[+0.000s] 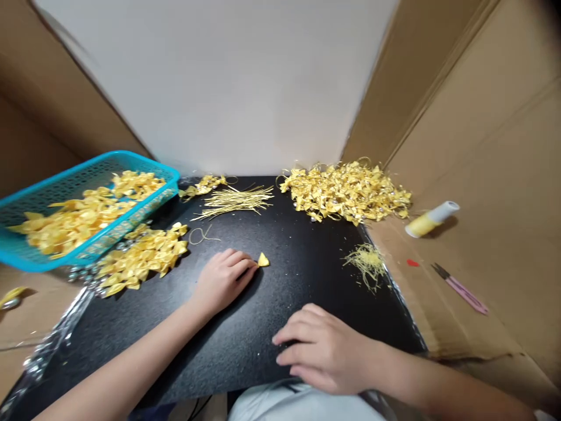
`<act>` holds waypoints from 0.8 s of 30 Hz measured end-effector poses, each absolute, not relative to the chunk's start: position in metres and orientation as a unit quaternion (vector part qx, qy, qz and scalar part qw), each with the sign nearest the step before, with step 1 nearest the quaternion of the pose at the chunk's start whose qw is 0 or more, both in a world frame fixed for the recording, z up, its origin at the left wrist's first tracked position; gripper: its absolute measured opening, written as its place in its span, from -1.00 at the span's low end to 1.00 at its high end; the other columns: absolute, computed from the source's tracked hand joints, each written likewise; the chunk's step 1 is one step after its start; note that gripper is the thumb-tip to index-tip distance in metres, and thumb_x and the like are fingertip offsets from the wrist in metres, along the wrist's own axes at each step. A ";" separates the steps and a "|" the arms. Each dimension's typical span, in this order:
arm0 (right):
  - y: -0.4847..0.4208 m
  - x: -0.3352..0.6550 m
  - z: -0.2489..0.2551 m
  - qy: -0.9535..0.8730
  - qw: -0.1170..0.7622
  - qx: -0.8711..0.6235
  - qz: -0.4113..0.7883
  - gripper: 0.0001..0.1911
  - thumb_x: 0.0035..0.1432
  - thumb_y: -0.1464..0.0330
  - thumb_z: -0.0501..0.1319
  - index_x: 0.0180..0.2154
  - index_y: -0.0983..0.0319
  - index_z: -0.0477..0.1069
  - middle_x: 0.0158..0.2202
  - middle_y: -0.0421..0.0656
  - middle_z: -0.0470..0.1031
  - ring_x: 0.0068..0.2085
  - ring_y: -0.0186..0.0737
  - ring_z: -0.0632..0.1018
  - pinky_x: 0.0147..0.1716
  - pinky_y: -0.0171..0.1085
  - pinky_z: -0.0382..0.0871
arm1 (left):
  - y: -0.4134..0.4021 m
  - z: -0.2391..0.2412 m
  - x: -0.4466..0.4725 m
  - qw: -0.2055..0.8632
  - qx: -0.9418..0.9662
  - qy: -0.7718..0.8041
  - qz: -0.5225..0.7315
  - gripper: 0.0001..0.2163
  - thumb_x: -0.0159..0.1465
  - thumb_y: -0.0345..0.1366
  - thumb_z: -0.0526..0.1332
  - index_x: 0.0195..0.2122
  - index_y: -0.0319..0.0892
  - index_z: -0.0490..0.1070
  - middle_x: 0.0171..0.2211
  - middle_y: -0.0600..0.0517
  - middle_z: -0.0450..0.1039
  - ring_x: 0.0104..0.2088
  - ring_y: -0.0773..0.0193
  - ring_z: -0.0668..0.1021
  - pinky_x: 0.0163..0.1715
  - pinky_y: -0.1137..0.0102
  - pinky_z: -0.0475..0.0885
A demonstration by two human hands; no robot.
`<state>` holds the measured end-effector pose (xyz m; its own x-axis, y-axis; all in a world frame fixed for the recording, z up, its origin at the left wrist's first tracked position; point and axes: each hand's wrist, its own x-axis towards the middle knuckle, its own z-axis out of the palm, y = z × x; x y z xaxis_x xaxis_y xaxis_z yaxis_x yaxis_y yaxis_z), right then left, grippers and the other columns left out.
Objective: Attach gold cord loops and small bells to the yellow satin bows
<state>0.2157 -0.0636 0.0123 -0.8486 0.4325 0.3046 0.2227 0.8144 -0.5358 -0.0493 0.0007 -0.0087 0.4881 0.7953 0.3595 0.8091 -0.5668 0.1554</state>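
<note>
My left hand rests on the black board, thumb and fingers pinched on a small yellow ribbon bow. One flared end of the bow sticks out past the fingertips; the fingers hide the other part. Nearer the board's front edge, my right hand has its fingers apart and holds nothing. Left of my left hand lies a pile of yellow bows with silver beads beside it. A looped thin tie lies just beyond that hand.
A blue basket with yellow ribbon pieces stands at left. Gold ties lie at the back, beside a heap of beaded bows. At right are thread clippings, a yellow spool and pink-handled snippers. Cardboard walls flank the board.
</note>
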 end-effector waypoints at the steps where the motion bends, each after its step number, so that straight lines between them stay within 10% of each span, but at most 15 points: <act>1: -0.069 0.221 0.012 -0.929 0.219 -0.172 0.244 -0.83 0.24 0.37 0.18 -0.13 0.19 0.46 -0.05 -0.11 0.55 -0.06 -0.22 0.49 -0.06 -0.16 0.32 | 0.002 -0.009 -0.051 0.039 -0.862 -0.467 -0.193 -0.78 0.36 -0.26 0.11 -0.33 -0.16 0.52 -0.32 0.00 0.58 -0.34 0.24 0.50 -0.29 0.35 0.36; 11: -0.078 0.335 -0.001 -0.687 0.417 -0.595 0.028 -0.96 0.17 0.40 0.27 -0.36 0.18 0.48 -0.30 -0.13 0.54 -0.22 -0.17 0.54 -0.15 -0.15 0.39 | 0.010 -0.001 -0.067 0.081 -0.825 -0.521 -0.201 -0.76 0.31 -0.17 0.09 -0.43 -0.12 0.44 -0.40 -0.02 0.55 -0.38 0.14 0.52 -0.34 0.28 0.39; 24: -0.026 0.417 0.039 -0.674 0.241 -0.696 -0.060 -0.76 0.13 0.23 0.24 -0.21 0.21 0.51 -0.13 -0.02 0.56 -0.09 0.06 0.49 -0.03 0.03 0.34 | 0.010 -0.004 -0.058 0.045 -0.827 -0.504 -0.247 -0.85 0.26 -0.14 0.10 -0.34 -0.05 0.38 -0.30 -0.01 0.53 -0.29 0.03 0.54 -0.21 0.12 0.45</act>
